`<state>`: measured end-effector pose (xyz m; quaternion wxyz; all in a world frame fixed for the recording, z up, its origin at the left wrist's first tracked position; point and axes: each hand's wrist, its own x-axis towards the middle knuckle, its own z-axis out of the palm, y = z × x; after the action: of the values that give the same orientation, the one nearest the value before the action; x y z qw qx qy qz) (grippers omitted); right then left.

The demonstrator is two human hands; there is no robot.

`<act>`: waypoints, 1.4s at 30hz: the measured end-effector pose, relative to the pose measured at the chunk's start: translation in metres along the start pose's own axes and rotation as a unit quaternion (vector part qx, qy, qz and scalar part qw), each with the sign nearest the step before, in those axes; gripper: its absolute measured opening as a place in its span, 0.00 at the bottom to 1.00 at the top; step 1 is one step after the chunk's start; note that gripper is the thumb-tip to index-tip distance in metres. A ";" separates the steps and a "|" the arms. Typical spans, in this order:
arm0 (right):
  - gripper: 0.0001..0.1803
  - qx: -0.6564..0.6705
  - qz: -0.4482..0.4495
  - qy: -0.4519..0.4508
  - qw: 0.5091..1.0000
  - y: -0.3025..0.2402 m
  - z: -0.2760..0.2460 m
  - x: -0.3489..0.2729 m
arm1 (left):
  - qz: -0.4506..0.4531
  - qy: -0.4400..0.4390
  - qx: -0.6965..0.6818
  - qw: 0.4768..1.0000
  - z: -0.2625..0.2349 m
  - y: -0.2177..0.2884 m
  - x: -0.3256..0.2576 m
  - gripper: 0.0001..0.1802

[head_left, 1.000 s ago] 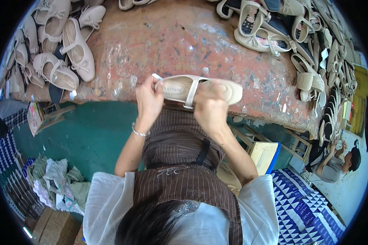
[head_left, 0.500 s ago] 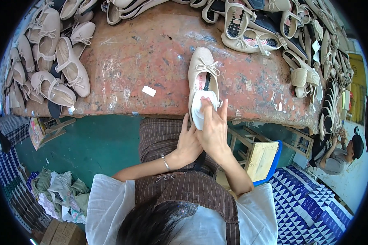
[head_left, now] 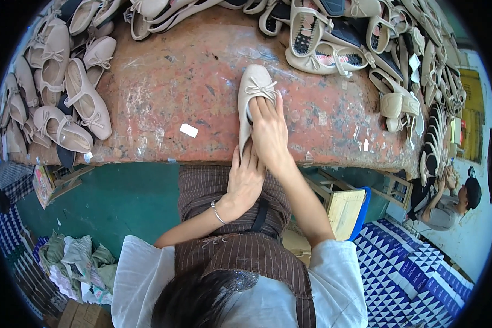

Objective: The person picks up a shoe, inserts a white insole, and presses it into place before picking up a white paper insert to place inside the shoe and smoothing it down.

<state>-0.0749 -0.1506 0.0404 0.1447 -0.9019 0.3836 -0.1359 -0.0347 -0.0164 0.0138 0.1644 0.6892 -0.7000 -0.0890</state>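
A beige ballet-style shoe [head_left: 252,77] with a small bow lies on the worn reddish table, its toe pointing away from me. My right hand [head_left: 270,134] reaches into its opening with fingers stretched toward the toe; their tips are hidden under the upper. One finger stands apart along the shoe's right edge. Around the heel, my left hand [head_left: 245,183] holds the shoe, its fingers against the back and side. The white pad is out of sight, and my right hand covers most of the shoe's inside.
Beige shoes [head_left: 85,98] are heaped on the left of the table [head_left: 164,93]; more shoes [head_left: 328,57] line the back and right. A white paper slip [head_left: 189,130] lies left of my shoe. A wooden stool [head_left: 345,213] stands below, and another person [head_left: 448,205] sits at far right.
My right hand has moved forward from the heel into the shoe, and the white pad it held there is no longer visible. My left hand stays at the heel.
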 end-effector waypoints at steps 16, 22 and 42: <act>0.38 -0.086 0.019 -0.001 0.996 -0.008 0.024 -0.044 | 0.036 0.055 -0.008 0.998 0.022 -0.003 -0.007 0.26; 0.13 -0.187 -0.018 -0.082 0.979 -0.005 0.024 0.019 | 0.014 0.031 -0.039 0.999 0.009 -0.011 -0.004 0.25; 0.27 0.012 0.505 0.457 0.732 0.374 -0.147 -0.044 | -0.111 0.424 0.245 0.865 -0.282 -0.238 0.039 0.20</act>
<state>-0.4003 -0.3900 0.0330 0.0106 -0.4032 0.8006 -0.4432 0.2876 -0.0341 0.1967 0.2604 0.7517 -0.4814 0.3680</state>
